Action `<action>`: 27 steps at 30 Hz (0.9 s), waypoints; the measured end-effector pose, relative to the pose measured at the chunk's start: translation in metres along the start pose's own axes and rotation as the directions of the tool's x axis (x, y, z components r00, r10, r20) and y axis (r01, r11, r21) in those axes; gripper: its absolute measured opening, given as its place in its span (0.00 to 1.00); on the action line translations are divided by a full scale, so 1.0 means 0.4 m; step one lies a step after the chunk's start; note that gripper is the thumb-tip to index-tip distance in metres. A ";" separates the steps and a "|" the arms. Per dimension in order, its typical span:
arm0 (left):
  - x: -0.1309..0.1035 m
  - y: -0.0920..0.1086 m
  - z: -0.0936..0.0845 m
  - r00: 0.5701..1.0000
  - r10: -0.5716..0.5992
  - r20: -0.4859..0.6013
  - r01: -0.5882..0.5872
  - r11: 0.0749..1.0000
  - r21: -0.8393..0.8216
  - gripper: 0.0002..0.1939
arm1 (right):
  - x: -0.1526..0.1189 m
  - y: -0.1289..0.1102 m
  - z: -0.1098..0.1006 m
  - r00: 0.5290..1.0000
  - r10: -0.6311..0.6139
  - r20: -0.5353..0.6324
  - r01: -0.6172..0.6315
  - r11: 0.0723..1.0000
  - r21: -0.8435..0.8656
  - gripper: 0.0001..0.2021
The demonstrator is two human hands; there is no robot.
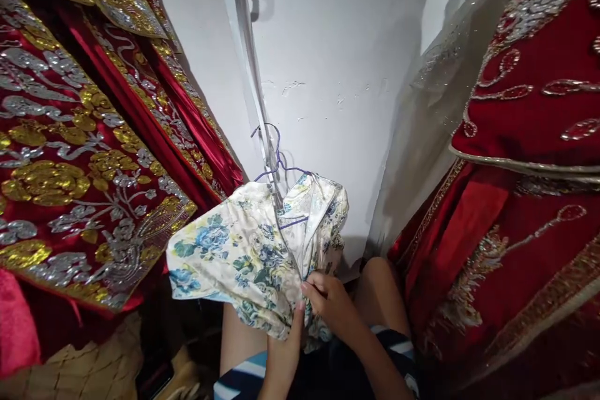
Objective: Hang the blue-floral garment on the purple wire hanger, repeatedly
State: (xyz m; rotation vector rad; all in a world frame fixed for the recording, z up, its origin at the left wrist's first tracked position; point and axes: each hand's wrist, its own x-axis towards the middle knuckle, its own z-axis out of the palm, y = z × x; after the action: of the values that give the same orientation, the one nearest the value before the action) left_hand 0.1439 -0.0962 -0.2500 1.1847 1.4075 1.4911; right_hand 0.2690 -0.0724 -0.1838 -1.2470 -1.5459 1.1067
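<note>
We see a floral blouse (229,244) draped over the sloping ends of a purple hanger (279,161), whose lower bar shows inside the open neck. We note the right hand (336,305) pinching the front opening below the neck; the left hand (287,347), just beside it, grasps the same front, its fingers mostly hidden. We find the blouse above the lap, before a pale wall (328,44). Embroidered red garments flank it, left (51,181) and right (529,106); whether the translucent material (417,119) encloses the latter, we cannot tell.
</note>
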 end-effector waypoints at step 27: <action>0.007 0.113 -0.067 0.906 0.335 0.257 -0.391 0.897 0.208 0.10 | -0.009 -0.122 0.038 0.981 0.185 0.065 -0.189 0.803 0.565 0.19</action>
State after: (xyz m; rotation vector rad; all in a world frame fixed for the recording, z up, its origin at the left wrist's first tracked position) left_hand 0.1206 -0.1065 -0.2038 1.8001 1.3037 1.3966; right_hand 0.2430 -0.0834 -0.1410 -0.9824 -0.9816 1.5614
